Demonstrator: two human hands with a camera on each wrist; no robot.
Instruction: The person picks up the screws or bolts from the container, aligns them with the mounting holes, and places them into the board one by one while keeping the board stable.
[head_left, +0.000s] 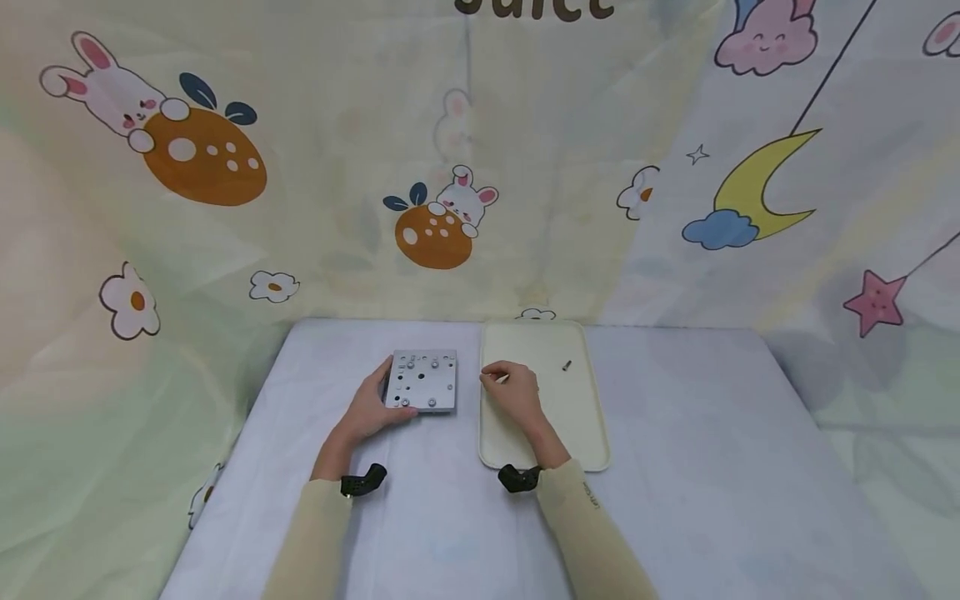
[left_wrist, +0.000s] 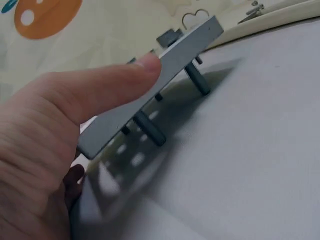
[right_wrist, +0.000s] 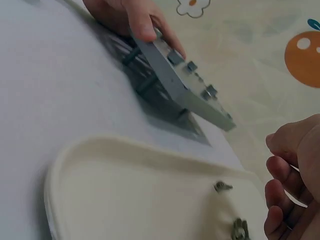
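My left hand (head_left: 369, 410) grips the left side of a grey metal plate (head_left: 442, 386), its thumb along the near edge. Bolt heads and small holes dot the plate's top. In the left wrist view the plate is tilted, and a threaded bolt shank (left_wrist: 150, 129) sticks out below it. Over the left part of a cream tray (head_left: 558, 417) is my right hand (head_left: 516, 392), fingers loosely curled, with nothing seen between them. A small screw (head_left: 567, 365) lies on the tray; the right wrist view shows another small metal piece (right_wrist: 240, 230) there.
A white cloth (head_left: 697, 467) covers the table. Behind its back edge hangs a printed curtain (head_left: 337, 167) with rabbits and oranges. A black band device sits on each wrist, the right one (head_left: 519, 478) close to the tray's near rim.
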